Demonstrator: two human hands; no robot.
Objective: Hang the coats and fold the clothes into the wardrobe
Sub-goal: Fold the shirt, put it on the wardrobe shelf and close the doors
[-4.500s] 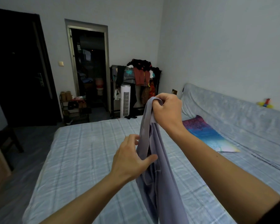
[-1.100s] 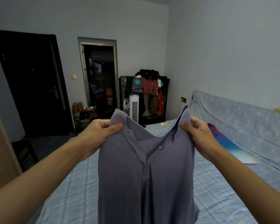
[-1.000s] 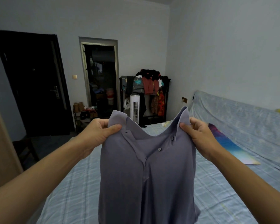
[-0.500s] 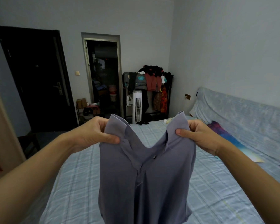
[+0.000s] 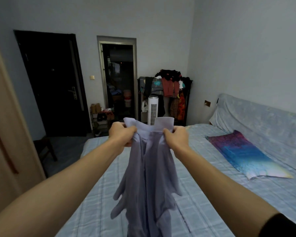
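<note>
A lilac collared shirt (image 5: 149, 182) hangs in the air over the bed, its collar standing up at the top. My left hand (image 5: 122, 135) grips the shirt's left shoulder just below the collar. My right hand (image 5: 175, 138) grips the right shoulder, close beside the left. Both arms are stretched out forward. The cloth is bunched between the hands, and the sleeves dangle loose lower down. A wooden wardrobe door (image 5: 5, 134) shows at the left edge.
The bed (image 5: 212, 194) with a pale blue checked sheet fills the lower view, with a purple-blue pillow (image 5: 243, 151) on its right side. A loaded clothes rack (image 5: 167, 89) and a white tower fan (image 5: 152, 110) stand by the far wall. A dark chair (image 5: 44, 147) sits left of the bed.
My hands have pushed forward and come closer together, so the spread shirt front has bunched and narrowed. One second ago the shirt was held wide and near my face.
</note>
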